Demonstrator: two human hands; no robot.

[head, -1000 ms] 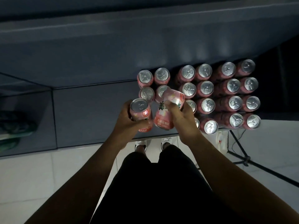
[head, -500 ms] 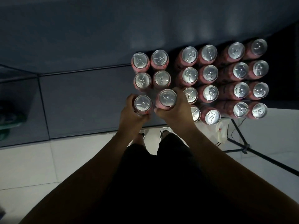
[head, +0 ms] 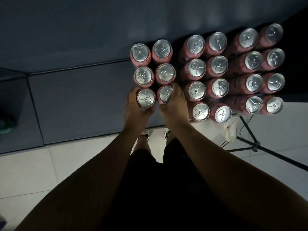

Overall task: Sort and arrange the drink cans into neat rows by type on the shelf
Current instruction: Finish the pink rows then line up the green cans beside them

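Two cans are grasped upright: left can [head: 146, 99] by left hand [head: 133, 108], right can [head: 165, 94] by right hand [head: 175, 105]. Grip is best released once both are aligned with the far cans [head: 143, 75].

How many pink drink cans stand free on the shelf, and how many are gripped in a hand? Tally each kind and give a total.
Free-standing pink cans: 20
Gripped pink cans: 2, the left-hand can in the left hand and the right-hand can in the right hand
Total: 22
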